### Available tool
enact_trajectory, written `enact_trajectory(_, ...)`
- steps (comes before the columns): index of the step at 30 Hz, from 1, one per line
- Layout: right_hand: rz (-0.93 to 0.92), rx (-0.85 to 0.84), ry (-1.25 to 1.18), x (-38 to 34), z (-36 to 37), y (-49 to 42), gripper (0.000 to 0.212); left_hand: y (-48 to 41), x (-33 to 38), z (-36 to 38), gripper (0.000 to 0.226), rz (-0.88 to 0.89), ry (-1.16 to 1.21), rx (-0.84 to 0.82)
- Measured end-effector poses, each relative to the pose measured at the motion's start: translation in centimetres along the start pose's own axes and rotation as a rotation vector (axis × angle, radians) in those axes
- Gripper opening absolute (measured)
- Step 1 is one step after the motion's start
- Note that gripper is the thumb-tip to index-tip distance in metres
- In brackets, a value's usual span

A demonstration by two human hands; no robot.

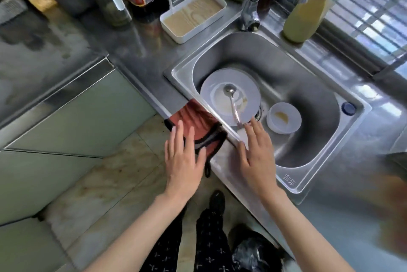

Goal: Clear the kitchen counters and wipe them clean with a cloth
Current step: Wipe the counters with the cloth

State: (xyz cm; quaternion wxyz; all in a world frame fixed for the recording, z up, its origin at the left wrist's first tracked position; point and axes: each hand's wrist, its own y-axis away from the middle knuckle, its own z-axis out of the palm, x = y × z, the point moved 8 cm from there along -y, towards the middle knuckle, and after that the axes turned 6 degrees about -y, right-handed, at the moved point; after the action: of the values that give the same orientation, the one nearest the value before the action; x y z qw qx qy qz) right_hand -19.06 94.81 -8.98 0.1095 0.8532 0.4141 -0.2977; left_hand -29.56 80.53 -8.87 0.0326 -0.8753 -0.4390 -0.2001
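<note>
Flanking cloth draped over counter edge: hands, left, right, spread.

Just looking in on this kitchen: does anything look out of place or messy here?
Yes. A red cloth hangs over the counter edge beside the sink instead of lying flat. A used plate with a spoon on it and a small bowl sit unwashed in the sink.

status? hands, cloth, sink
Left hand open, flat on red cloth hanging over counter edge. Right hand open at sink rim, empty. Plate, spoon, small bowl in the sink.
</note>
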Motion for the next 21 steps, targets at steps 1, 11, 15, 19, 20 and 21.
enact_trajectory(1,0.022,-0.044,0.086,1.8,0.1,1.1,0.053,-1.2,1.5,1.1,0.068,-0.016,-0.058,0.006)
enact_trajectory(11,-0.062,-0.18,0.289,4.7,2.6,2.5,0.049,-8.9,-1.3,5.1,0.068,-0.197,-0.322,0.046)
enact_trajectory(15,-0.03,-0.218,0.279,5.1,2.9,2.5,0.05,-8.2,-0.9,5.0,0.066,-0.239,-0.302,0.103)
enact_trajectory(19,0.002,-0.26,0.282,5.2,3.0,2.5,0.052,-0.4,4.9,8.0,0.062,-0.077,-0.326,0.016)
enact_trajectory(20,0.006,-0.265,0.285,5.2,3.0,2.4,0.052,0.4,5.4,8.4,0.061,-0.048,-0.324,-0.007)
enact_trajectory(21,0.009,-0.267,0.287,5.1,3.0,2.4,0.052,0.2,5.3,8.5,0.06,-0.03,-0.318,-0.01)
